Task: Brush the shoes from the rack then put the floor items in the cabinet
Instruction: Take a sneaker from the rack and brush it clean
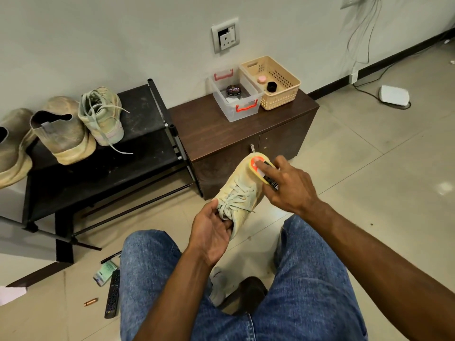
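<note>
Brushing a pale lace-up canvas sneaker [242, 190], held in the air above the person's knees, in front of the dark brown wooden cabinet [229, 134].

Left hand [211, 232] grasps the sneaker at its heel and laces, fingers curled into the opening. Right hand [288, 185] grips a yellow-backed shoe brush with orange label [262, 168], pressed on the toe. Black metal shoe rack [147, 119] carries the matching sneaker [102, 115] and a tan slip-on boot [61, 136] along its top shelf's left edge. Black remote control [112, 295] lies on the tiled floor [369, 156] by the left knee.
</note>
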